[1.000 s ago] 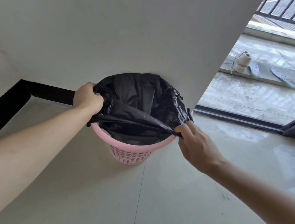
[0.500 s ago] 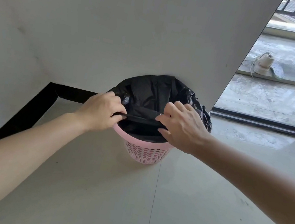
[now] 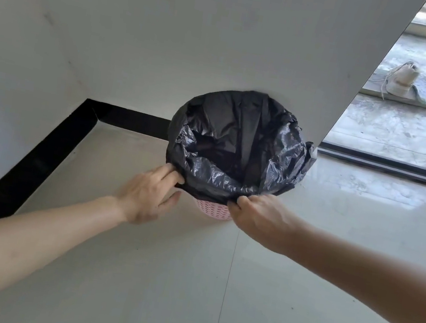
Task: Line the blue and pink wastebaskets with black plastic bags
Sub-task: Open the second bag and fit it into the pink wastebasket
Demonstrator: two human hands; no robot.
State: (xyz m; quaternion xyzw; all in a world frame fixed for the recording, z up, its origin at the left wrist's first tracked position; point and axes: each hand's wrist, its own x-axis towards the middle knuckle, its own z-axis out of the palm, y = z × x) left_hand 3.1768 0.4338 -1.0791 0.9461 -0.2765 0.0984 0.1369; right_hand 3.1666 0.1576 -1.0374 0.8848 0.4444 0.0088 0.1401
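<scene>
A pink perforated wastebasket (image 3: 213, 212) stands on the floor against the white wall. A black plastic bag (image 3: 236, 148) lies open inside it, its edge folded down over the whole rim, so only a small piece of pink wall shows at the near side. My left hand (image 3: 148, 195) pinches the folded bag edge at the near left of the rim. My right hand (image 3: 256, 216) grips the bag edge at the near right, fingers curled under it. No blue wastebasket is in view.
White wall (image 3: 172, 27) with a black baseboard (image 3: 47, 150) forms a corner to the left. Glossy tiled floor (image 3: 227, 290) lies around the basket. At right a sliding door track (image 3: 391, 166) opens onto a balcony with a white shoe (image 3: 401, 80) and insoles.
The near edge of the bag, held stretched across the basket mouth before, has been pulled down over the near rim. Both hands moved down to the basket's front; the pink rim is now covered.
</scene>
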